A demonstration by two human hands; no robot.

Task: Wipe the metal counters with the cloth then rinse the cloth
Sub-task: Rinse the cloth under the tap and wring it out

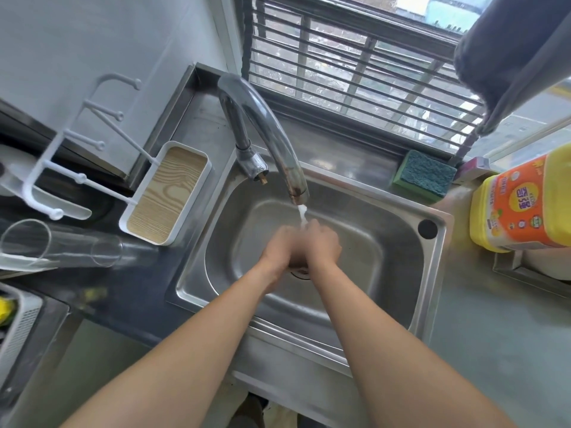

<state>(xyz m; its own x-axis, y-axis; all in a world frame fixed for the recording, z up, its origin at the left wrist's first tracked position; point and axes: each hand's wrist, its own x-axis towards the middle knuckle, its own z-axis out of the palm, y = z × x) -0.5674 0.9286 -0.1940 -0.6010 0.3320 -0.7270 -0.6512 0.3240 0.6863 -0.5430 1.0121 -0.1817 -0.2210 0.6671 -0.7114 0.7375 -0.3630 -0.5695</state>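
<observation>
My left hand point(279, 247) and my right hand point(321, 242) are pressed together over the middle of the steel sink point(398, 211), both blurred by motion. A thin stream of water point(302, 215) runs from the curved chrome faucet point(262, 125) onto them. The fingers are curled against each other and no cloth shows between them. A dark grey cloth point(506, 47) hangs at the top right in front of the window. The metal counter point(494, 335) runs to the right of the sink.
A green-and-blue sponge point(425, 176) lies on the ledge behind the sink. A yellow detergent jug point(522, 202) stands at the right. To the left are a white wood-patterned tray point(168, 193), a white hook rack point(77, 143) and clear glasses point(61, 242).
</observation>
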